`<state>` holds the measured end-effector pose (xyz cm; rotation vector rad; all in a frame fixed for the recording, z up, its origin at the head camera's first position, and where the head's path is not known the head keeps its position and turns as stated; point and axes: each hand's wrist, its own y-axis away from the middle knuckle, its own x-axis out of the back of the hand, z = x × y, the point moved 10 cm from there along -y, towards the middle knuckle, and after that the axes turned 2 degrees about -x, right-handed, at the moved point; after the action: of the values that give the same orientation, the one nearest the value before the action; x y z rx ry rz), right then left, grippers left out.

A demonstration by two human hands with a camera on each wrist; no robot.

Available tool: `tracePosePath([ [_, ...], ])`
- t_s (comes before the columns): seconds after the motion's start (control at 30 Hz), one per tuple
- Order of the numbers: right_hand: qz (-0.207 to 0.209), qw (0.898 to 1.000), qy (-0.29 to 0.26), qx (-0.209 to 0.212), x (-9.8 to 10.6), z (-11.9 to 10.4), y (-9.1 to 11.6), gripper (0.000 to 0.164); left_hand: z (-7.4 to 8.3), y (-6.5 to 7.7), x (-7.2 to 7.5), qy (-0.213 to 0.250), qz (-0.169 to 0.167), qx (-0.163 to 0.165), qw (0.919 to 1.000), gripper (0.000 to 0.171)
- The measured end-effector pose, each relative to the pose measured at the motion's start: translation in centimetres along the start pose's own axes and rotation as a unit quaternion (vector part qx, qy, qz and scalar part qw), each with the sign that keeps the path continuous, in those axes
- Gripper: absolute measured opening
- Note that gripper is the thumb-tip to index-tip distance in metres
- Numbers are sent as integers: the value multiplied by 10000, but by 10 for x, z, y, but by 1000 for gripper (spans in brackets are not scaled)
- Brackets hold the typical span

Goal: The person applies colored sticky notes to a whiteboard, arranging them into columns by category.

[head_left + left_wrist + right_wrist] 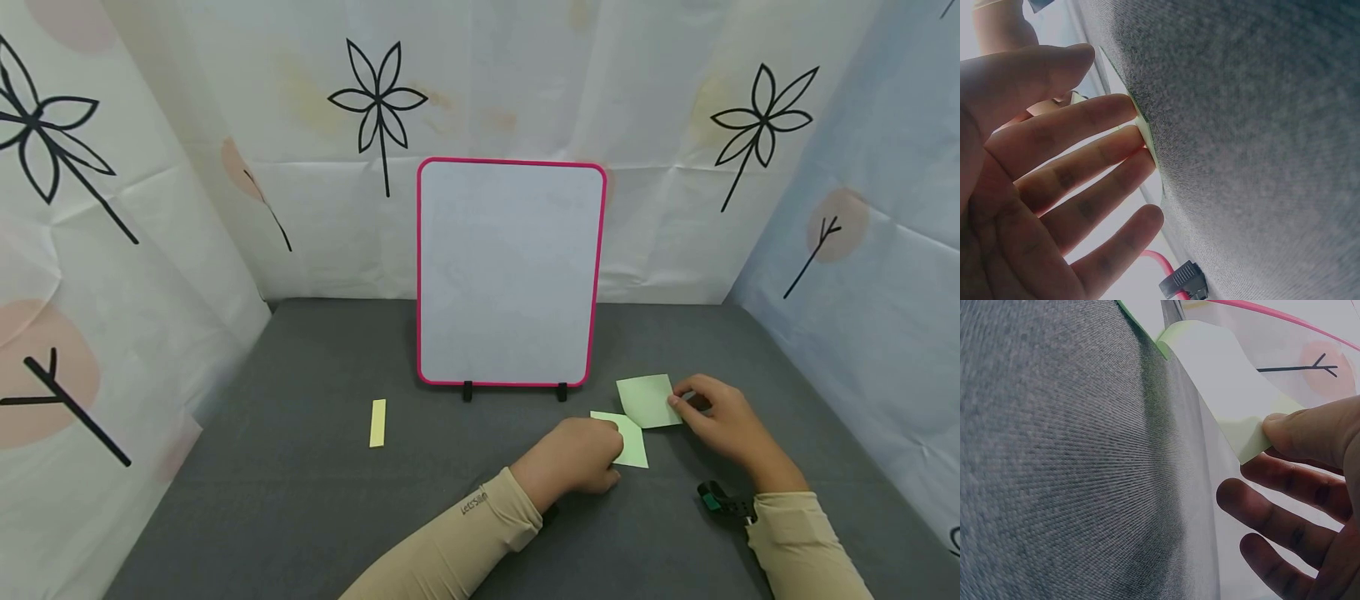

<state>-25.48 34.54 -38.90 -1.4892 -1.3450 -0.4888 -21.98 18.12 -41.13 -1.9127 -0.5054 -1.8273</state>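
Two pale green sticky notes lie to the right of the whiteboard's foot, their edges meeting. My left hand (572,457) rests on the nearer sticky note (634,448); the left wrist view shows its fingertips (1124,107) touching the paper, fingers mostly straight, thumb apart. Part of that note is hidden beneath the hand in the head view. My right hand (733,427) pinches the right edge of the farther sticky note (647,400) between thumb and forefinger. Seen from the right wrist, this note (1225,387) is bent and lifted at the pinched edge, the other fingers spread below.
A white board with a pink frame (510,275) stands upright on black feet (467,392) at the back. A yellow paper strip (377,423) lies left of it on the grey tabletop (315,517). Patterned cloth (510,92) hangs around the back and sides.
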Motion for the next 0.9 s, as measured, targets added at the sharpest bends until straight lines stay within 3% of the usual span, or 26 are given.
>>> tracePosePath([
  [0.9, 162, 9998, -110, -4, 4, 4, 0, 7, -1, -1, -4, 113, -22, -18, 9999, 40],
])
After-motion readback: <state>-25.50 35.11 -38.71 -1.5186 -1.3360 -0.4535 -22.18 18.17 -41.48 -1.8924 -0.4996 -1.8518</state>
